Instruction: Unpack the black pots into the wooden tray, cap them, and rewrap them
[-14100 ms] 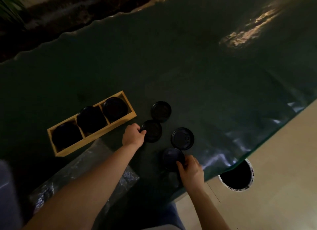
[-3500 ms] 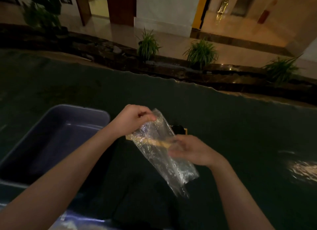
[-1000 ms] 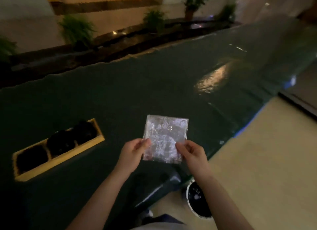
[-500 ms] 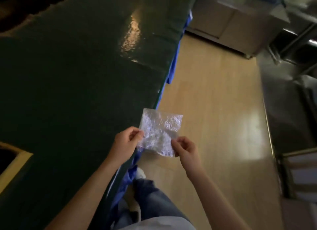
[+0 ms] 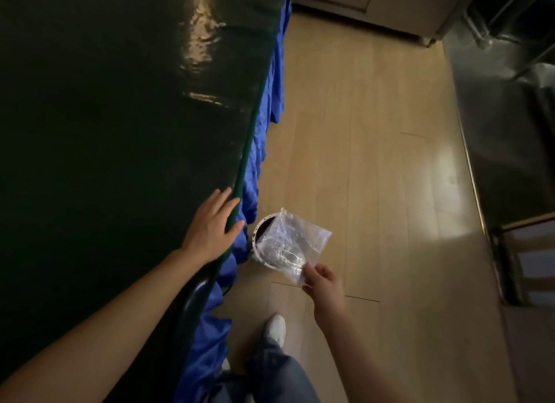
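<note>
My right hand (image 5: 322,281) pinches one corner of a crumpled clear plastic bag (image 5: 288,243) and holds it out over a round white-rimmed bin (image 5: 257,233) on the floor beside the table. My left hand (image 5: 211,225) lies flat and open on the edge of the dark green table (image 5: 105,132), fingers spread over the rim. The wooden tray and the black pots are out of view.
A blue cloth (image 5: 264,138) hangs down the table's side. Light wooden floor (image 5: 375,162) stretches to the right, with dark furniture (image 5: 507,117) along its far right. My leg and white shoe (image 5: 276,327) stand below the bin.
My left hand has let go of the plastic bag and settled on the table edge. My right hand alone now holds the bag, lowered over the bin. The view has swung further right.
</note>
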A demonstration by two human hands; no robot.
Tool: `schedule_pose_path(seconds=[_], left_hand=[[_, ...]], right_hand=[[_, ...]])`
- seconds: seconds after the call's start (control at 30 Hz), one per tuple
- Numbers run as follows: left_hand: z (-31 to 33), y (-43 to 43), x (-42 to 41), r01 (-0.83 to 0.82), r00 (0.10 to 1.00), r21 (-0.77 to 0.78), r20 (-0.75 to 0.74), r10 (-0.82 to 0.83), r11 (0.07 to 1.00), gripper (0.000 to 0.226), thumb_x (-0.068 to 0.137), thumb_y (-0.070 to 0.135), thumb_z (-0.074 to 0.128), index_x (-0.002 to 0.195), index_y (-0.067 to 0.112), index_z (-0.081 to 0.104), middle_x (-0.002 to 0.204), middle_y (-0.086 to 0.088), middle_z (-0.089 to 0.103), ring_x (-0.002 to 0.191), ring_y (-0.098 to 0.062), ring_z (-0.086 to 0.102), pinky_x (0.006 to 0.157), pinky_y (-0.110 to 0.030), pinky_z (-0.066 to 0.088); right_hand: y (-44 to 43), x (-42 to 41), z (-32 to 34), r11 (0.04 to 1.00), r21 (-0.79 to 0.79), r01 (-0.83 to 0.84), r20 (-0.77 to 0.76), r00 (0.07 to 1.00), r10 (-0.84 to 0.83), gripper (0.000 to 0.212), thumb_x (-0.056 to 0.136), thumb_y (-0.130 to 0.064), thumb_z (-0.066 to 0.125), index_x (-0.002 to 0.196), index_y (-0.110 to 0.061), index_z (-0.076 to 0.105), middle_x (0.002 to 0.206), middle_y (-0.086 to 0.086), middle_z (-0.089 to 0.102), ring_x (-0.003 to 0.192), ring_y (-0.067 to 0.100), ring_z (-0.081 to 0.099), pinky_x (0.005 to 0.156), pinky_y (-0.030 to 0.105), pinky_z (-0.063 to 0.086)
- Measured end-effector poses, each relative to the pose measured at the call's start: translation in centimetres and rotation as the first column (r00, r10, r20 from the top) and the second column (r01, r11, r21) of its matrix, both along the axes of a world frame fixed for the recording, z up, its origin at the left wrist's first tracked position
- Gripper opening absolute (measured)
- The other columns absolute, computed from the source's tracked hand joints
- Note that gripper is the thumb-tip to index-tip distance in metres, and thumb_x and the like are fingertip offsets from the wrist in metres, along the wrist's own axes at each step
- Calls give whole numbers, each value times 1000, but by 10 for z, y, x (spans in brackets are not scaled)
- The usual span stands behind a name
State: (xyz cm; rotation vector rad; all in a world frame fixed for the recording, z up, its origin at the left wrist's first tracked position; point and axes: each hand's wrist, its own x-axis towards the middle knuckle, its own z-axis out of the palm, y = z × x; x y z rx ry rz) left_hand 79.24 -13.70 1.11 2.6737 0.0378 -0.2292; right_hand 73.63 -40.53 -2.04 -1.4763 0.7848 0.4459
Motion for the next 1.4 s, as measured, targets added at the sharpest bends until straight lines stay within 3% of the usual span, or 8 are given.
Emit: schedule_pose_path(seconds=[0.17, 0.3, 0.53, 0.67, 0.73, 0.97, 1.17, 1.4], left_hand=[[-62, 9, 78, 54, 999, 196, -14, -52, 979, 70, 102, 48, 49, 161, 15, 29, 174, -12, 7, 160, -34, 8, 129, -51, 11], [-98, 12, 90, 43, 998, 321, 29, -55, 946, 73, 100, 47, 50, 161, 14, 28, 173, -15, 12, 159, -32, 12, 128, -50, 14], [-108, 16, 90, -9, 990, 294, 135, -32, 956, 70, 90, 34, 49, 157, 17, 39, 171, -10, 22, 159, -26, 18, 128, -42, 14], [-111, 17, 91, -26, 986, 283, 167, -22, 959, 69, 89, 32, 48, 156, 16, 42, 170, -10, 25, 158, -26, 21, 127, -46, 20], [-113, 16, 92, -30, 981, 282, 193, -26, 959, 68, 88, 31, 48, 154, 15, 44, 169, -11, 28, 158, -27, 23, 126, -48, 22], [-111, 15, 90, -29, 983, 278, 185, -24, 960, 69, 88, 31, 50, 154, 15, 44, 169, -12, 29, 157, -28, 24, 125, -46, 20], [-110, 15, 89, -28, 984, 279, 177, -23, 960, 68, 88, 33, 49, 154, 16, 44, 169, -11, 28, 157, -27, 23, 124, -47, 21], [-113, 17, 88, -24, 980, 261, 195, -29, 965, 71, 85, 39, 47, 152, 17, 44, 168, -11, 30, 155, -29, 26, 120, -51, 26]], right_hand=[[-2, 44, -74, 992, -24, 125, -116, 985, -127, 18, 95, -11, 70, 79, -11, 63, 73, 6, 63, 69, 19, 59, 66, 31, 51], [-3, 74, -138, 989, -35, 143, -210, 967, -147, 18, 94, -5, 68, 77, -11, 62, 71, 5, 61, 64, 17, 57, 60, 29, 50], [10, 121, -248, 984, -69, 163, -388, 904, -177, 22, 94, 4, 62, 77, -8, 62, 66, 6, 58, 55, 16, 53, 42, 17, 48], [23, 141, -295, 989, -82, 124, -403, 903, -147, 18, 94, 6, 61, 79, -5, 63, 67, 9, 57, 56, 18, 52, 42, 18, 48], [26, 145, -310, 987, -82, 140, -406, 900, -161, 8, 95, 5, 61, 90, 0, 64, 70, 11, 58, 58, 20, 54, 50, 24, 51], [20, 129, -323, 989, -69, 128, -477, 867, -145, 10, 95, -7, 71, 97, 1, 64, 79, 12, 61, 65, 20, 55, 59, 28, 44], [21, 122, -301, 987, -158, -19, -360, 932, -40, 18, 93, -10, 72, 107, 0, 69, 82, 10, 69, 84, 28, 65, 76, 40, 50], [24, 122, -242, 885, -344, -314, -156, 949, 276, 19, 92, -18, 70, 108, -7, 71, 100, 7, 73, 94, 22, 66, 75, 24, 42]])
